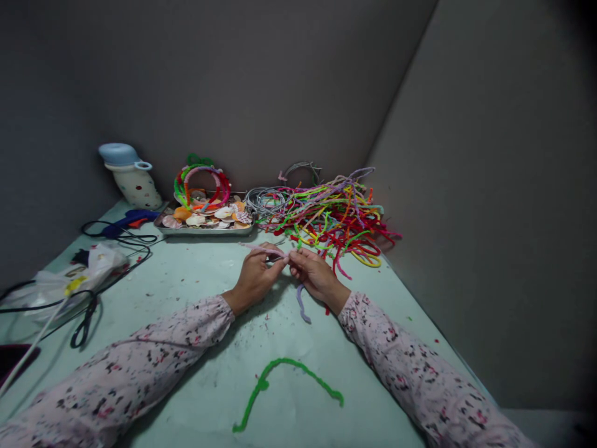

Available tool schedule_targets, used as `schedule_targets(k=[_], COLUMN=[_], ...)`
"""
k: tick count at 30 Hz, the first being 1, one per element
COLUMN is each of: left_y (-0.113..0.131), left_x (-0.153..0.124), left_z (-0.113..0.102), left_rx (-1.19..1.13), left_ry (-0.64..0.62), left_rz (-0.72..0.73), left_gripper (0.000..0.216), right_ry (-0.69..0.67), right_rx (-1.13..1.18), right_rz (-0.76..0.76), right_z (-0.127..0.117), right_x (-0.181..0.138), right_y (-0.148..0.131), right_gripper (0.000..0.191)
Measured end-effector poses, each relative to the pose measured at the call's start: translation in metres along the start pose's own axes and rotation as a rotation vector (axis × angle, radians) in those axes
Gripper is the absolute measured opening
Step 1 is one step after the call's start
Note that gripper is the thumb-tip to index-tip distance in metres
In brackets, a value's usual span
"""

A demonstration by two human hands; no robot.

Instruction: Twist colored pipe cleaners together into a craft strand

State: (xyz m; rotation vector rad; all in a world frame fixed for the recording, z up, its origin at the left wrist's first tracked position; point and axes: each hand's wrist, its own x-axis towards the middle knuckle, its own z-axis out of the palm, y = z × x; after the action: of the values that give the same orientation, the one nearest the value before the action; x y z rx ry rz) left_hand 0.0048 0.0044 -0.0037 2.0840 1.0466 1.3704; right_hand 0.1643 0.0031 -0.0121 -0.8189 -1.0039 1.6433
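My left hand (pixel 258 277) and my right hand (pixel 314 272) meet over the middle of the pale green table (pixel 200 286). Both pinch a pale pink pipe cleaner (pixel 261 249) that runs left from the fingertips. A lilac pipe cleaner (pixel 302 307) hangs down from under my right hand and curls onto the table. Both sleeves are pink with a floral print. A green pipe cleaner (pixel 284 379) bent into an arch lies nearer to me.
A heap of coloured pipe cleaners (pixel 336 218) lies at the back right. A metal tray (pixel 205 229) holds shells and wrapped hoops (pixel 203 180). At left are a spotted jug (pixel 130 177), a blue glue gun (pixel 128 221), black cables, scissors (pixel 84 323) and a plastic bag (pixel 74 277).
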Motion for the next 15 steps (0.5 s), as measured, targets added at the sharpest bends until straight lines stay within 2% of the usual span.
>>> schedule_targets(k=[10,15], left_y=[0.0062,0.0036], left_x=[0.0011,0.0021], left_z=[-0.0023,-0.0007], left_rx=[-0.071,-0.058], left_ry=[-0.016,-0.039], left_rz=[-0.186,-0.161], left_gripper=[0.018,0.018], right_ry=[0.006,0.019], right_rx=[0.001,0.018], right_rz=[-0.002,-0.014], right_z=[-0.0005,-0.0001], right_x=[0.0002,0.0004], right_y=[0.0002,0.0002], right_gripper=[0.026,0.026])
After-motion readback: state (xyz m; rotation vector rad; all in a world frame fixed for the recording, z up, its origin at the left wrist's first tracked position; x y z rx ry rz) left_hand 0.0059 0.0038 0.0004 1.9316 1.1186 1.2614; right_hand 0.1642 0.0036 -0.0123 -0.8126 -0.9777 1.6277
